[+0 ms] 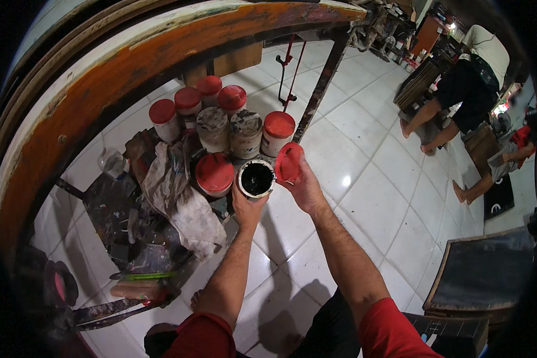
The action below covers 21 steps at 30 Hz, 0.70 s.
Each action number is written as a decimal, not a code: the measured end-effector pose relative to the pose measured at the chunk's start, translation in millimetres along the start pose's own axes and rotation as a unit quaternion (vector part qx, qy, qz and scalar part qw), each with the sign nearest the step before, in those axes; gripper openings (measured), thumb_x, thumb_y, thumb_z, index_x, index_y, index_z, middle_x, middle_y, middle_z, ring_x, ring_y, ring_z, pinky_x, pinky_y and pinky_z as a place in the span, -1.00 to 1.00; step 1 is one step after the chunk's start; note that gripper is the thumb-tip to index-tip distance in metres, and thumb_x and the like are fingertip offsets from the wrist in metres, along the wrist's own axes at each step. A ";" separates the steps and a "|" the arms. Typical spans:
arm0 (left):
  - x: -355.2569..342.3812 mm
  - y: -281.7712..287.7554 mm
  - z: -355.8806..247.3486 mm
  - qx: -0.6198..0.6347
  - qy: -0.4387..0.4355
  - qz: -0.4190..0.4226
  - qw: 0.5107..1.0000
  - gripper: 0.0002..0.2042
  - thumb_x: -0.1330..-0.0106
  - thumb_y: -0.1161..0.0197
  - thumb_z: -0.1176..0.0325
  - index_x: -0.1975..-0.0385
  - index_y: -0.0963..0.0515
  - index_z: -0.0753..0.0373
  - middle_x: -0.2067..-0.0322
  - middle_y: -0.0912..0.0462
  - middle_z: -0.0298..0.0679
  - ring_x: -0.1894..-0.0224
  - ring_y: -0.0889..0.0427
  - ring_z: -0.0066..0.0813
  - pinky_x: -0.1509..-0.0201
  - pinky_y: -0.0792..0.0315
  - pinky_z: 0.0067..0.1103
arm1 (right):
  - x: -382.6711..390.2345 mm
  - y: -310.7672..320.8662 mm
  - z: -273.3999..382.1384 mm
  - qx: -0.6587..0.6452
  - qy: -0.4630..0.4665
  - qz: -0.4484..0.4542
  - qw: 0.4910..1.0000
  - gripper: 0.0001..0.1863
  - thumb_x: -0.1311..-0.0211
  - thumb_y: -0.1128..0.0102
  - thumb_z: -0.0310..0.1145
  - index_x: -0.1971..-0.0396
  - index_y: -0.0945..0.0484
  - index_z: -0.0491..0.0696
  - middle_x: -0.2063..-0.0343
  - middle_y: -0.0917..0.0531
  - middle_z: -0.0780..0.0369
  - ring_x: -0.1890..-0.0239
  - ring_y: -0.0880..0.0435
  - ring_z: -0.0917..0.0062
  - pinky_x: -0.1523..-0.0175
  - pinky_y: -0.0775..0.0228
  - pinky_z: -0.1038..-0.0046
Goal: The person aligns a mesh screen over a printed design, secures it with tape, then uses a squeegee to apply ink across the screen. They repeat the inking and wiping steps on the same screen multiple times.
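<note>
My left hand [248, 204] grips an open cylindrical jar [256, 178] with dark, glossy contents and a smeared pale rim. My right hand [304, 188] holds a red lid [286, 161] tilted on its side, just right of the jar's mouth. A closed red-lidded jar [214, 173] is beside my left hand. Behind it are several more jars [212, 128], some red-topped, some with paint-crusted grey tops. A stained cloth [182, 216] lies draped on the paint-spattered stand [110, 221] to the left.
An orange-and-white curved frame [161, 33] spans the upper left. A thin green tool [143, 276] lies lower left. At right, a co-worker in a white top [480, 53] bends over stacked boards [417, 83]; another in red [522, 143] is nearby. Dark panels [477, 268] lean lower right on white tiles [364, 197].
</note>
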State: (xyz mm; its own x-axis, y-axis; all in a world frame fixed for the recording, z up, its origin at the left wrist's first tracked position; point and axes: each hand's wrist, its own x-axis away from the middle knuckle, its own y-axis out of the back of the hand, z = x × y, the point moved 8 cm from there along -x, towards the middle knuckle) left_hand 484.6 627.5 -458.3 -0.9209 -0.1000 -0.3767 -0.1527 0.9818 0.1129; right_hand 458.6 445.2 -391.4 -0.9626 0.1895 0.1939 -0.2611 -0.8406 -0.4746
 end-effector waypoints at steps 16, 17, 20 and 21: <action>64.3 62.3 -82.1 -0.016 -0.131 -0.014 0.991 0.16 0.23 -0.73 0.24 -0.45 -0.14 0.30 -0.36 -0.35 0.08 -0.38 -0.37 0.09 -0.48 -0.26 -0.10 | 97.1 -17.0 -8.8 -0.279 -0.057 0.077 0.955 0.01 -0.36 0.18 0.55 -0.47 -0.28 -0.02 -0.36 -0.47 -0.03 -0.34 -0.50 0.11 -0.36 -0.33 0.05; 67.5 69.2 -96.4 -0.001 -0.158 -0.021 0.987 0.17 0.26 -0.75 0.23 -0.44 -0.15 0.31 -0.34 -0.36 0.07 -0.37 -0.37 0.09 -0.48 -0.26 -0.10 | 105.4 -19.8 -9.9 -0.279 -0.062 0.091 0.954 0.02 -0.36 0.17 0.54 -0.49 -0.26 -0.03 -0.38 -0.44 -0.06 -0.38 -0.46 0.09 -0.39 -0.32 0.03; 73.6 90.8 -150.9 -0.050 -0.233 -0.061 0.969 0.00 0.02 -0.67 0.16 -0.39 -0.19 0.36 -0.29 -0.39 0.11 -0.31 -0.44 0.11 -0.43 -0.34 -0.10 | 126.4 -5.0 -14.5 -0.319 -0.047 0.018 0.947 0.07 -0.31 0.20 0.59 -0.46 -0.28 -0.05 -0.31 -0.48 -0.18 -0.20 -0.59 0.10 -0.19 -0.47 0.08; 75.2 96.2 -173.2 -0.072 -0.270 -0.075 0.957 -0.09 -0.09 -0.61 0.16 -0.37 -0.20 0.38 -0.28 -0.40 0.12 -0.28 -0.47 0.10 -0.40 -0.37 -0.12 | 133.3 -1.1 -15.7 -0.313 -0.032 0.009 0.949 0.08 -0.30 0.22 0.61 -0.46 -0.29 -0.05 -0.28 -0.50 -0.19 -0.11 -0.65 0.11 -0.08 -0.54 0.14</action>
State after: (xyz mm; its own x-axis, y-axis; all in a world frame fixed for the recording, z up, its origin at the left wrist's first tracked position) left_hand 338.5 686.4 -316.6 -0.5712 -0.1021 -0.8144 -0.3524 0.9266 0.1310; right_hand 329.4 479.4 -378.5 -0.9660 0.1307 0.2233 -0.2566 -0.3739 -0.8913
